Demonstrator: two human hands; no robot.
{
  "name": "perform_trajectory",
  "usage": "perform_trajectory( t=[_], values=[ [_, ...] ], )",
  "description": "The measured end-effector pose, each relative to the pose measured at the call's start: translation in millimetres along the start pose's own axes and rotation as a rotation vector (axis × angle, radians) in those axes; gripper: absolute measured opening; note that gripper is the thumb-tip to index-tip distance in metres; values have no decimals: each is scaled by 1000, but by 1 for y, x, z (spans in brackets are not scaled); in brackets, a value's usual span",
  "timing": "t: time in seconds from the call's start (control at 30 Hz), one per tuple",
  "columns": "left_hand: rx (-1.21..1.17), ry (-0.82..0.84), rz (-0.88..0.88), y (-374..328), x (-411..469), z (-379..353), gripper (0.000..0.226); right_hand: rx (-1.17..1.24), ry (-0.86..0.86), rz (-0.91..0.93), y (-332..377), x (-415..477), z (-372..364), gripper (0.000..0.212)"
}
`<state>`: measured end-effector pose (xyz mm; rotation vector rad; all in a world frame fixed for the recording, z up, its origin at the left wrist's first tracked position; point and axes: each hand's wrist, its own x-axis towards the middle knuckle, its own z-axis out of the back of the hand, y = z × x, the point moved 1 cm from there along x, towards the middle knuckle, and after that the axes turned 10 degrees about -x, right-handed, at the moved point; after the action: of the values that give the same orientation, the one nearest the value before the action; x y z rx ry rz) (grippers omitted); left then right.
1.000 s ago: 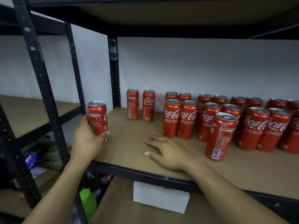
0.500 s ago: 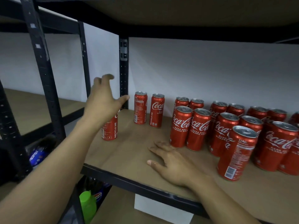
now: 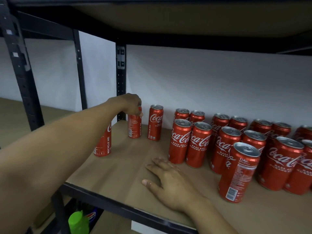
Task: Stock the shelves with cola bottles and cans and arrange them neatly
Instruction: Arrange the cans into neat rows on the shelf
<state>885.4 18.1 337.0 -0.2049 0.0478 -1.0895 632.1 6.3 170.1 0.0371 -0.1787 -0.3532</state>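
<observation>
Red cola cans stand on a brown shelf board (image 3: pixel 121 168). My left hand (image 3: pixel 130 104) reaches to the back left and grips the top of a slim can (image 3: pixel 134 127) from above. Another slim can (image 3: pixel 155 123) stands just right of it. A third slim can (image 3: pixel 103 144) stands nearer the front left, partly hidden by my left forearm. My right hand (image 3: pixel 170 179) rests flat on the board, fingers spread, holding nothing. Rows of several cans (image 3: pixel 190 144) fill the right side, with one can (image 3: pixel 238 173) standing alone in front.
Black metal uprights (image 3: pixel 120 81) frame the shelf, and an upper shelf (image 3: pixel 168 16) hangs close overhead. A white wall lies behind. Below the front edge I see a green-capped bottle (image 3: pixel 78 222), a dark bottle and a white box (image 3: pixel 152 229).
My left hand let go of the can it set down at the front left and moved back to grip the top of the back-left slim can. My right hand stayed put.
</observation>
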Motion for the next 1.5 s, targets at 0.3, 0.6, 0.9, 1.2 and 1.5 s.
perform_trajectory(
  t=[0.3, 0.6, 0.9, 1.2, 1.5],
  values=[
    [85, 49, 281, 30, -64, 22, 52, 22, -14, 4, 2, -2, 0, 64],
    [-110, -37, 284, 35, -94, 17, 51, 19, 40, -22, 5, -3, 7, 66],
    [-167, 40, 251, 32, -89, 24, 68, 27, 36, -14, 5, -3, 10, 65],
    [-202, 9, 239, 31, -83, 18, 71, -26, -177, -16, -15, -58, 86, 55],
    [-76, -467, -252, -32, -97, -19, 36, -288, -326, -278, -55, -119, 201, 41]
  ],
)
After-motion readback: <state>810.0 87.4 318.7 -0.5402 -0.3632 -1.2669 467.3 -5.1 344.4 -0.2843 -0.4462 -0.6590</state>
